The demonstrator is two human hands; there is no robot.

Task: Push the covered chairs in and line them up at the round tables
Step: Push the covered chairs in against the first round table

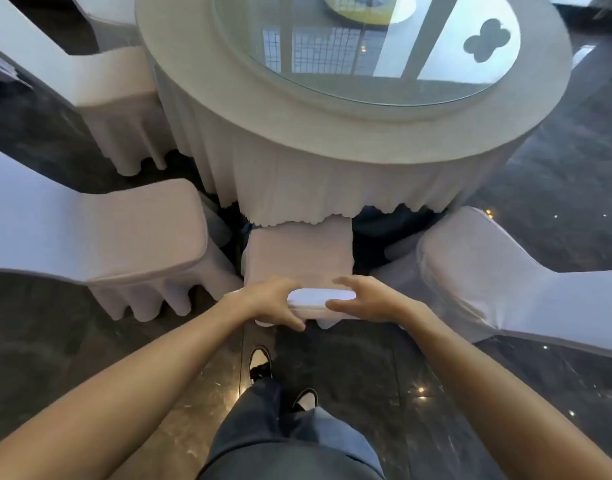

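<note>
A white-covered chair (297, 254) stands straight in front of me, its seat front tucked under the skirt of the round table (332, 157). My left hand (273, 301) and my right hand (363, 299) both grip the top of its backrest (315, 297), one at each end. Two more covered chairs stand on the left, the nearer chair (135, 233) and the farther chair (114, 84), both angled toward the table. Another covered chair (477, 265) on the right is turned at a slant.
The table carries a glass turntable (366, 46) with a yellow-rimmed dish at its far side. The floor (557, 150) is dark, glossy stone. My shoes and jeans show below my arms, close behind the chair.
</note>
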